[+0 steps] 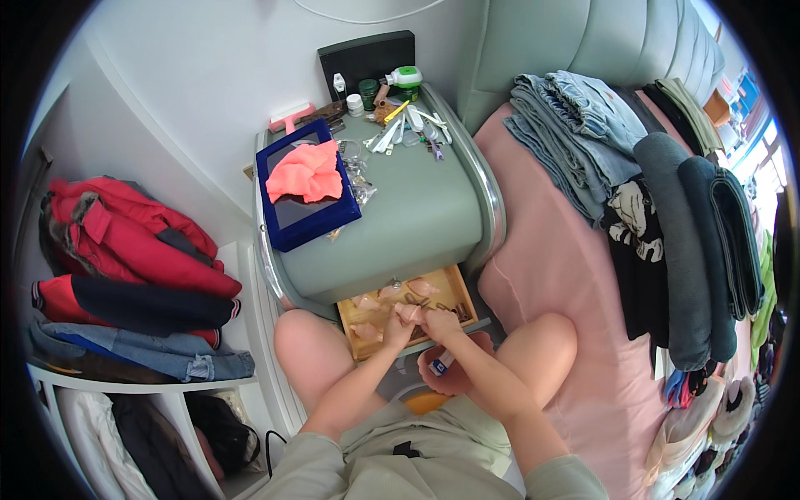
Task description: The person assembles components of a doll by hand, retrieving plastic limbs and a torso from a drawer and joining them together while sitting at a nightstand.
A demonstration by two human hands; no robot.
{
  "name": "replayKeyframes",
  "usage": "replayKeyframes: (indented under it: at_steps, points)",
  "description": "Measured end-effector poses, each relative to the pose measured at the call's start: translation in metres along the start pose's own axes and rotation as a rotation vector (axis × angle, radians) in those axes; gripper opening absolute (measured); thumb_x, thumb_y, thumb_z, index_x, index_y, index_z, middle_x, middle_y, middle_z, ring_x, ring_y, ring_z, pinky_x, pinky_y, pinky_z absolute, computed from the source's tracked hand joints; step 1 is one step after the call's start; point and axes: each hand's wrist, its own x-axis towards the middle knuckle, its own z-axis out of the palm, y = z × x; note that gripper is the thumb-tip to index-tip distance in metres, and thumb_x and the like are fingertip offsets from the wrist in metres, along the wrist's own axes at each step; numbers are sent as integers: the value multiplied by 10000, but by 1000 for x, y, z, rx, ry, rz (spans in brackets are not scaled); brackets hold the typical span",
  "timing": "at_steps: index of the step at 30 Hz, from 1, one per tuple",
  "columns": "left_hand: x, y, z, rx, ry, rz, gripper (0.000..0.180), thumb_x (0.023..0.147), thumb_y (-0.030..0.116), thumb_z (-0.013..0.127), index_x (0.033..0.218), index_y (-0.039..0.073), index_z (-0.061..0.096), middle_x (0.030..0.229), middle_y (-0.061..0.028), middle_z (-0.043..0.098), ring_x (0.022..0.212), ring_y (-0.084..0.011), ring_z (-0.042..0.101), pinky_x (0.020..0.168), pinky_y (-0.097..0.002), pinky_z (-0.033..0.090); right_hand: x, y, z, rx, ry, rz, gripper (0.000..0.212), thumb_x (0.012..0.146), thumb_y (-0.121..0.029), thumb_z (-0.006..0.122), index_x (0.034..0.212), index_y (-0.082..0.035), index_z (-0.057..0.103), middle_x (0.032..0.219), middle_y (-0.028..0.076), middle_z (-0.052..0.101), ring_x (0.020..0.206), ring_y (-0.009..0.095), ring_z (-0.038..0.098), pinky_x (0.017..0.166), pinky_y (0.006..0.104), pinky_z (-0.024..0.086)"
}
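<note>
Both my hands meet over a pulled-out wooden drawer (345, 323) low in front of me. Between them is a small pale pink bundle (407, 313), whose kind I cannot make out. My left hand (400, 330) closes on its near left side. My right hand (440, 325) has its fingers closed at the bundle's right end. Several similar pale pink bundles (422, 287) lie in the drawer, along with small brown pieces (412, 300). Below my right forearm, between my knees, sits a pink scalloped bowl (457, 384) with a blue-and-white item (439, 365) in it.
The drawer belongs to a grey-green nightstand (392, 225). On top are a blue-rimmed box (310, 235) with a coral cloth (305, 172), nail clippers and small bottles. Folded jeans (567, 137) lie on the pink bed (533, 250) at right. Left, shelves hold jackets (142, 242).
</note>
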Motion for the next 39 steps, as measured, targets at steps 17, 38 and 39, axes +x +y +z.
replayKeyframes:
  at_steps: [17,38,39]
  points:
    - [-13,-4,7,286,-25,-94,606,783,232,513,1317,159,234,758,-145,607,707,-329,599,603,-410,459,4,-3,28,222,109,158,242,713,-297,621,896,-139,636,725,70,640,722,257,619,674,359,492]
    - [-17,2,14,265,124,2,572,779,187,523,1286,74,286,1231,-173,393,1064,-355,461,842,-410,415,9,-5,49,467,148,105,367,754,-161,511,1116,-104,532,854,166,618,814,332,589,709,407,468]
    - [-20,7,14,241,93,-5,549,785,174,516,1279,77,297,1250,-168,363,1082,-357,442,854,-409,408,6,-6,48,464,164,109,359,765,-163,496,1119,-119,530,856,181,614,821,342,586,713,423,466]
